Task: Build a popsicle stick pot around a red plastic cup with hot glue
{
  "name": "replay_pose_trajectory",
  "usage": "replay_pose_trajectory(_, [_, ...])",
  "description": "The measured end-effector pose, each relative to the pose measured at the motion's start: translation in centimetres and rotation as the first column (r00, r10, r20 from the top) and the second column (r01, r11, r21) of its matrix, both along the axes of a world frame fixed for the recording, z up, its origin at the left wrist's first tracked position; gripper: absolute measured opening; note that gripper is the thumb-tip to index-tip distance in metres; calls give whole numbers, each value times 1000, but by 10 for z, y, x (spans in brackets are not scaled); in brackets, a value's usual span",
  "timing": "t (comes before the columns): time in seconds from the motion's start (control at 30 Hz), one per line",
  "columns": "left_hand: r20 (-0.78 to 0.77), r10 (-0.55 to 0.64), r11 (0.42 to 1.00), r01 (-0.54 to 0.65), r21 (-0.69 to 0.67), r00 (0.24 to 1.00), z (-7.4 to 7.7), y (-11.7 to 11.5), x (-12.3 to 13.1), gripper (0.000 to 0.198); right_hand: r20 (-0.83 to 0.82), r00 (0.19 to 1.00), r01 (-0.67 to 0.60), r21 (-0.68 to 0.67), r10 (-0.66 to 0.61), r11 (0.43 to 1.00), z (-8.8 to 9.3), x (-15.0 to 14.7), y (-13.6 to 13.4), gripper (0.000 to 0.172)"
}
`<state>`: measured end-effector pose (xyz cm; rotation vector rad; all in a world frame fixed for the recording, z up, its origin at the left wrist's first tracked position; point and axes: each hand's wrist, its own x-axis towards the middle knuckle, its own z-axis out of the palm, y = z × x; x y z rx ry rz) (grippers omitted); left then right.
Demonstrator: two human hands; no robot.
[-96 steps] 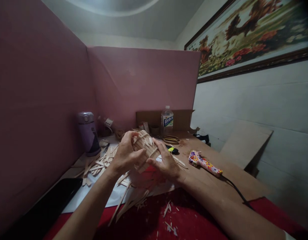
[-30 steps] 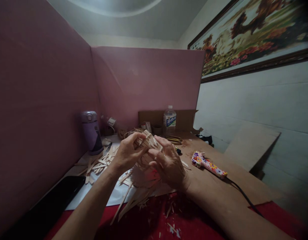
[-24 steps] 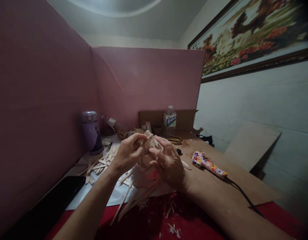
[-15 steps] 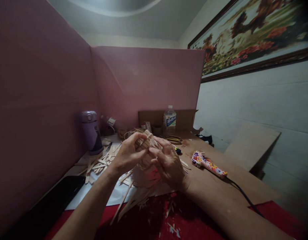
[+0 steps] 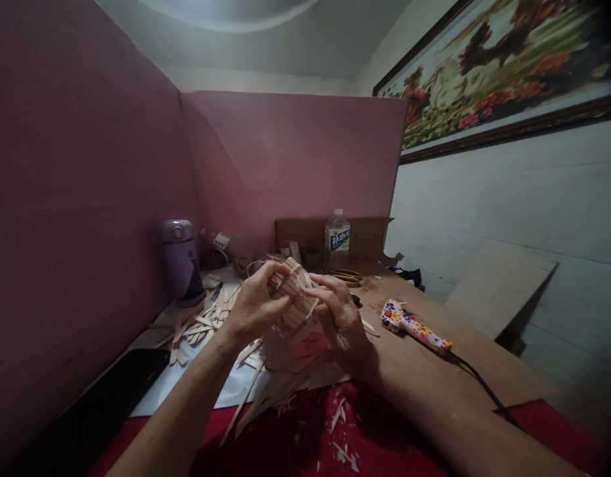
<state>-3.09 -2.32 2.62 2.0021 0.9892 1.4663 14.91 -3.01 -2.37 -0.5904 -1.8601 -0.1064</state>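
Observation:
A small slatted piece made of wooden craft sticks (image 5: 296, 286) is held up over the table, tilted, with a cross strip near its top. My left hand (image 5: 258, 298) is closed on its left side, thumb below and fingers above. On the right edge, the bent fingers of my right hand (image 5: 342, 318) press against the slats, and its thumb is lower down. The far side of the piece is hidden. Loose craft sticks (image 5: 213, 321) lie scattered beneath and to the left of my hands, on a white sheet (image 5: 159, 391).
At right lies a flower-patterned glue gun (image 5: 414, 326) with its black cord. A purple bottle (image 5: 180, 265) stands at left, near a dark flat device (image 5: 131, 371). Behind my hands are a clear labelled bottle (image 5: 337, 240), gold-handled scissors (image 5: 347, 275) and cardboard (image 5: 367, 235). Splinters litter the red cloth (image 5: 285, 450).
My right hand has shifted slightly right, its fingers straighter and its thumb drawn back, uncovering more of the slats. My left hand and the piece stay nearly still.

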Motion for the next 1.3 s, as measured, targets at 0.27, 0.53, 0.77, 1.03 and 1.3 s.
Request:
replay_pose_trajectory(0.27, [-42,38,999,-37,30,998,1,-1,0,31,136,984,96,124,-113,988,1,-1,1,26])
replay_pose_trajectory(0.53, [-66,10,1000,-12,-20,998,7,-6,2,28,175,961,176,203,-213,963,4,0,-2,24])
replay_pose_trajectory(0.77, [-61,-24,999,21,-48,998,8,-9,1,26,159,962,181,229,-220,956,5,-1,-1,22])
replay_pose_trajectory(1.03, [-7,-74,996,74,-42,997,4,-5,2,31,144,974,150,176,-176,973,1,-2,-1,25])
replay_pose_trajectory(1.3, [-19,29,1000,-29,1,999,0,-2,1,30,140,977,137,168,-161,976,-1,-3,1,29])
